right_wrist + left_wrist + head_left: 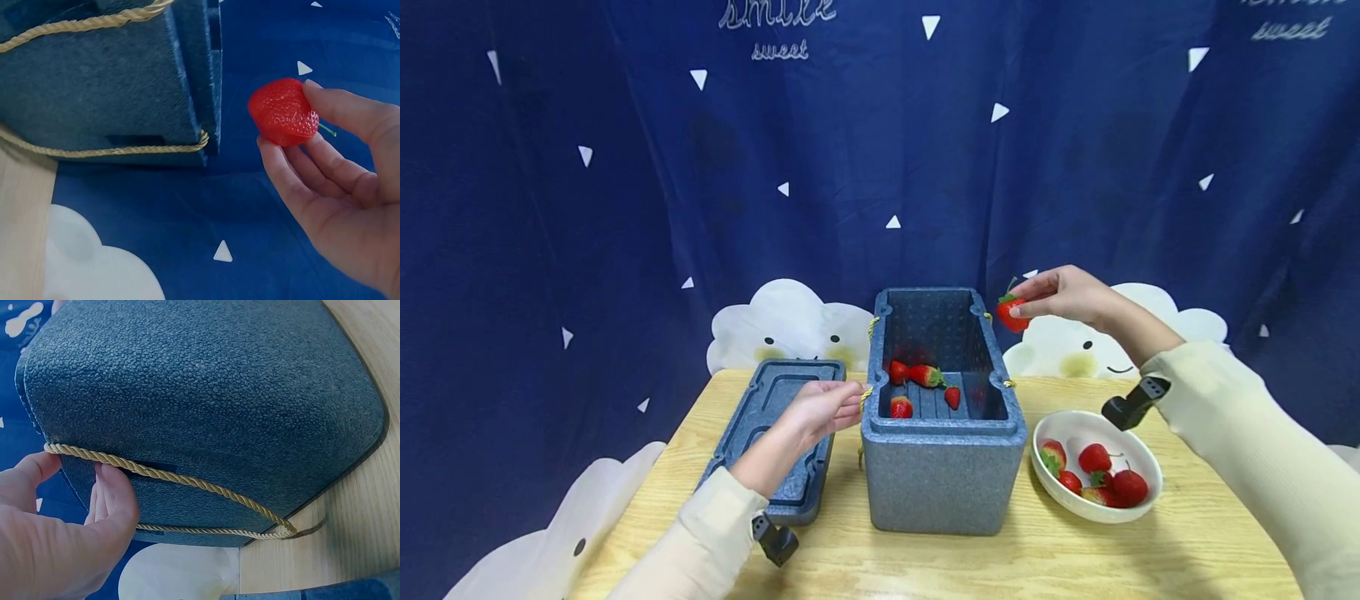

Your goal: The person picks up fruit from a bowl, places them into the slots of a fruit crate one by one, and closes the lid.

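Note:
A red strawberry [1013, 313] with green leaves and a stem is pinched between the thumb and fingers of my right hand [1063, 296]. It is raised beside the right rim of a deep blue-grey foam box [940, 475]. Several strawberries [927, 376] lie on the floor of this box. My left hand [823, 410] rests its fingertips at the box's left rim, right by a twisted gold rope [200, 484]. In the left wrist view, thumb and finger stand apart just under that rope.
To the right of the box stands a white bowl [1138, 446] with several red fruits inside. The box's lid [805, 500] lies on the wooden table [940, 571] at the left. A dark blue curtain [850, 150] with white triangles and clouds hangs behind.

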Demonstrator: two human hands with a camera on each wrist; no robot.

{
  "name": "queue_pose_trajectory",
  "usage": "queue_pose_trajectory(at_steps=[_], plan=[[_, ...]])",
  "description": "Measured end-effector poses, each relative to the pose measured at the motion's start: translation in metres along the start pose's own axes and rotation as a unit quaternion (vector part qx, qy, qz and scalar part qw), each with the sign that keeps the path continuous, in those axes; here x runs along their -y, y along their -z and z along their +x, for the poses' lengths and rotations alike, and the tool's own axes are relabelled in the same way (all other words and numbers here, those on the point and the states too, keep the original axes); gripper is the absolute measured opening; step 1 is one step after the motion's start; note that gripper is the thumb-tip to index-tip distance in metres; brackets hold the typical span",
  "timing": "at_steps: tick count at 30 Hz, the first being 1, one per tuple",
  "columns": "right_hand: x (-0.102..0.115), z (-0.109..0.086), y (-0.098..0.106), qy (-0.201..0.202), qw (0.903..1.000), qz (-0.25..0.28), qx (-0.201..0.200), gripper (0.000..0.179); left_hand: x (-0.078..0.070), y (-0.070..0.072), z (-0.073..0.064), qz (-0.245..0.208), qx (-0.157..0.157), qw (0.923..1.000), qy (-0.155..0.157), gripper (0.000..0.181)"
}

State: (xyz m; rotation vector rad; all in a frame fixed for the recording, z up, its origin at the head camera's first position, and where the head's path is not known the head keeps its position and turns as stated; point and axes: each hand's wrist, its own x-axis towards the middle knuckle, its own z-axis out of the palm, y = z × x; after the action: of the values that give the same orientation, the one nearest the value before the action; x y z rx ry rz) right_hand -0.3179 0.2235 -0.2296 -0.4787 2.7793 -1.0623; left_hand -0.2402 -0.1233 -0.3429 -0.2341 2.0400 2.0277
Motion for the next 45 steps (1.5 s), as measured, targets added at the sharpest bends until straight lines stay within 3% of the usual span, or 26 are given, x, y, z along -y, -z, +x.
queue_pose_trajectory(at_steps=[25,45], plan=[[0.044,0.04,-0.017,0.049,0.9952,0.085,-0.005,0.041,0.0,0.003,0.003,-0.005,0.012,0.9999,-0.001,0.045],[0.073,0.059,-0.039,0.065,0.9883,0.137,-0.017,0.043,0.001,0.002,0.001,0.0,0.01,0.9999,-0.001,0.048]])
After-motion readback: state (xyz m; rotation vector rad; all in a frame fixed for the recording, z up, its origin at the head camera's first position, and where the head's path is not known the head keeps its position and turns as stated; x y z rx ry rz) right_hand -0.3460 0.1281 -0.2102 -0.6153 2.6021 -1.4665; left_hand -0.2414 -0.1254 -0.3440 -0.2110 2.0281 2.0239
